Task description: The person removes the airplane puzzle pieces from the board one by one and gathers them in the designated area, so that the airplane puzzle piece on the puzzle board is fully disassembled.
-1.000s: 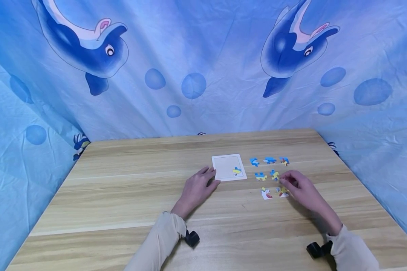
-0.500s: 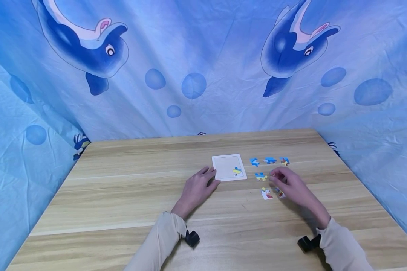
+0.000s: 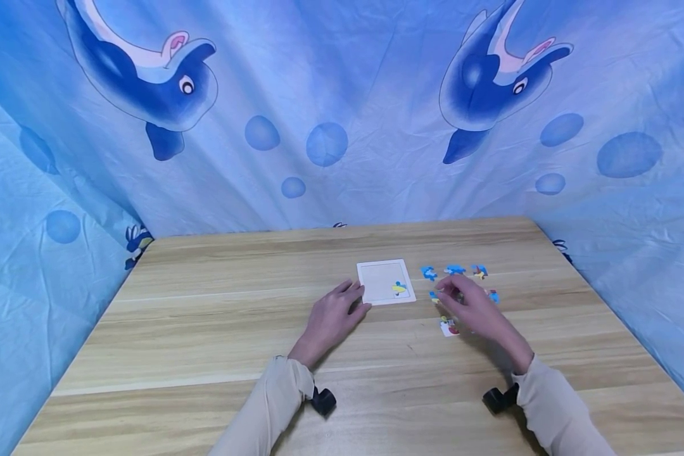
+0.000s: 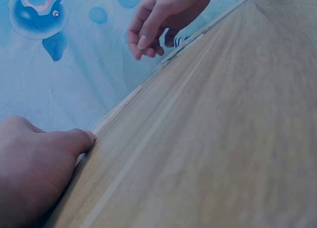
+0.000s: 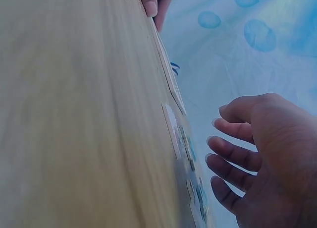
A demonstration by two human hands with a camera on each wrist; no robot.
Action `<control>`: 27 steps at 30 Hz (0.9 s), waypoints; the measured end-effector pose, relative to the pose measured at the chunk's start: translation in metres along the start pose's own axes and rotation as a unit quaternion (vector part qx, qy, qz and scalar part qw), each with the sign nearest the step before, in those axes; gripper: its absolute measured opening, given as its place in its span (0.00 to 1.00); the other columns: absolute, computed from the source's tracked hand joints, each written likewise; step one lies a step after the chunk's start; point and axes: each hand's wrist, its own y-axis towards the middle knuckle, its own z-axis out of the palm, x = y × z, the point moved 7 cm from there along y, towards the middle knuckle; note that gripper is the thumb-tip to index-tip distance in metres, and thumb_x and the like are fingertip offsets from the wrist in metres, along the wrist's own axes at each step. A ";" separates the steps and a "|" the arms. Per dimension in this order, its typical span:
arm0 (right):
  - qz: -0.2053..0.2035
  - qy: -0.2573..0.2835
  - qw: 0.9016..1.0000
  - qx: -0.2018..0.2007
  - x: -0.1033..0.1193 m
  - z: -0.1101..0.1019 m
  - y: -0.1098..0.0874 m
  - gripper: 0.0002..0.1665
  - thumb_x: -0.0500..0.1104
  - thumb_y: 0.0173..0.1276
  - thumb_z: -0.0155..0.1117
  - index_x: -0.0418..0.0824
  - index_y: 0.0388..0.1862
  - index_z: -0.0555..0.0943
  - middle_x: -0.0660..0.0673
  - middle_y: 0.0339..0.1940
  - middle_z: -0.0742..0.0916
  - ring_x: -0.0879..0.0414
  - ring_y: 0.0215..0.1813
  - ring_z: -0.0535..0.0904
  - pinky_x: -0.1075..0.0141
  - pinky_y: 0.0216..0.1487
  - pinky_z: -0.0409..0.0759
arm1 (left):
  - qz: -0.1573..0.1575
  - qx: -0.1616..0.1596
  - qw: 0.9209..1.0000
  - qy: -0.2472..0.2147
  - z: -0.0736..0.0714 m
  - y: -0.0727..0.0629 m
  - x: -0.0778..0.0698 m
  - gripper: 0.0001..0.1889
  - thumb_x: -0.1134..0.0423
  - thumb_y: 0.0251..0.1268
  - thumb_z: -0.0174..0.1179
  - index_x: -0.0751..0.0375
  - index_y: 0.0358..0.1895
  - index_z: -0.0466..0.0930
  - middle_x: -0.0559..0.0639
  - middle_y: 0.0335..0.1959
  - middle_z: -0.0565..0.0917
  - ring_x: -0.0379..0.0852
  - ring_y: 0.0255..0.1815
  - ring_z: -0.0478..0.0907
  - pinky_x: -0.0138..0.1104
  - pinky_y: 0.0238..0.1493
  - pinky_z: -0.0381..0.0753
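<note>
A square white puzzle tray (image 3: 373,262) lies on the table, with one yellow, blue and white jigsaw piece (image 3: 399,289) in its lower right corner. My left hand (image 3: 332,320) rests on the wood, fingertips at the tray's left edge. To the right of the tray, loose jigsaw pieces (image 3: 455,270) lie in rows. Over the middle row hovers my right hand (image 3: 470,307), fingers loosely bent with nothing between them, as the right wrist view shows. It partly covers a blue and yellow piece (image 3: 434,296) and hides others. A white and red piece (image 3: 449,327) lies just below it.
The wooden table (image 3: 216,329) reaches back to a blue curtain (image 3: 376,177) printed with dolphins, which also hangs along both sides. Black wrist cameras (image 3: 323,402) sit at both sleeve cuffs.
My right hand has moved left across the loose pieces, uncovering a blue and red piece at the right of the middle row. The left hand and the tray have stayed put.
</note>
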 end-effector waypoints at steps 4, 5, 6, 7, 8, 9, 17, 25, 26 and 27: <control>0.011 -0.006 1.000 0.009 0.002 0.008 0.007 0.08 0.40 0.71 0.60 0.39 0.47 0.78 0.50 0.36 0.80 0.57 0.39 0.76 0.65 0.40 0.78 | -0.003 0.005 1.000 -0.001 0.001 0.000 0.000 0.22 0.45 0.68 0.56 0.54 0.57 0.81 0.49 0.60 0.79 0.49 0.63 0.74 0.46 0.52 0.79; 0.012 -0.009 1.000 0.011 0.003 0.010 0.008 0.09 0.41 0.71 0.60 0.40 0.47 0.78 0.50 0.37 0.80 0.57 0.40 0.75 0.65 0.40 0.77 | -0.004 0.006 1.000 -0.002 0.001 0.000 0.000 0.22 0.45 0.68 0.56 0.54 0.58 0.81 0.49 0.60 0.79 0.49 0.63 0.73 0.46 0.53 0.79; 0.011 -0.011 1.000 0.012 0.004 0.011 0.010 0.09 0.41 0.71 0.60 0.40 0.47 0.79 0.50 0.37 0.80 0.57 0.40 0.75 0.64 0.40 0.78 | -0.005 0.007 1.000 -0.001 0.001 0.000 0.001 0.22 0.45 0.68 0.56 0.54 0.58 0.81 0.49 0.60 0.79 0.49 0.63 0.73 0.46 0.53 0.79; 0.009 -0.012 1.000 0.013 0.005 0.013 0.011 0.09 0.41 0.71 0.60 0.39 0.47 0.79 0.49 0.37 0.80 0.57 0.41 0.75 0.64 0.41 0.77 | -0.006 0.008 1.000 -0.001 0.001 0.000 0.001 0.23 0.45 0.68 0.56 0.54 0.58 0.81 0.49 0.60 0.79 0.49 0.63 0.73 0.46 0.53 0.79; 0.007 -0.011 1.000 0.015 0.007 0.014 0.013 0.09 0.40 0.71 0.60 0.39 0.47 0.78 0.49 0.37 0.80 0.56 0.41 0.75 0.64 0.41 0.77 | -0.006 0.008 1.000 -0.001 0.001 0.000 0.001 0.22 0.45 0.68 0.56 0.54 0.58 0.81 0.49 0.60 0.79 0.49 0.63 0.73 0.46 0.53 0.79; 0.004 -0.008 1.000 0.017 0.008 0.016 0.014 0.10 0.40 0.70 0.60 0.38 0.47 0.79 0.49 0.37 0.80 0.56 0.41 0.75 0.63 0.41 0.77 | -0.007 0.008 1.000 -0.002 0.001 0.000 0.001 0.22 0.45 0.68 0.56 0.54 0.58 0.81 0.49 0.60 0.79 0.49 0.63 0.73 0.46 0.53 0.79; -0.023 0.000 1.000 0.020 0.018 0.028 0.026 0.07 0.36 0.69 0.60 0.37 0.44 0.79 0.47 0.37 0.79 0.56 0.40 0.74 0.62 0.41 0.76 | -0.005 0.010 1.000 0.000 0.002 0.000 0.000 0.22 0.45 0.68 0.56 0.54 0.58 0.81 0.49 0.60 0.79 0.49 0.63 0.73 0.47 0.52 0.80; -0.014 -0.016 1.000 0.018 0.021 0.038 0.034 0.09 0.40 0.69 0.61 0.38 0.46 0.80 0.48 0.37 0.80 0.55 0.40 0.74 0.62 0.41 0.75 | -0.007 0.007 1.000 -0.001 0.000 -0.001 0.000 0.23 0.45 0.68 0.56 0.54 0.58 0.81 0.49 0.60 0.79 0.49 0.64 0.73 0.46 0.53 0.79; -0.011 -0.021 1.000 0.020 0.022 0.038 0.035 0.10 0.40 0.70 0.61 0.38 0.47 0.80 0.48 0.37 0.80 0.55 0.41 0.74 0.61 0.42 0.74 | -0.006 0.007 1.000 -0.001 0.000 0.000 0.000 0.23 0.45 0.68 0.56 0.54 0.58 0.81 0.49 0.60 0.79 0.49 0.64 0.73 0.46 0.53 0.79; -0.011 -0.026 0.999 0.019 0.022 0.039 0.035 0.10 0.40 0.69 0.61 0.38 0.47 0.80 0.47 0.37 0.80 0.54 0.42 0.74 0.60 0.43 0.74 | -0.006 0.007 1.000 0.000 0.000 0.000 0.000 0.23 0.45 0.68 0.56 0.54 0.58 0.80 0.49 0.60 0.79 0.49 0.64 0.73 0.46 0.53 0.79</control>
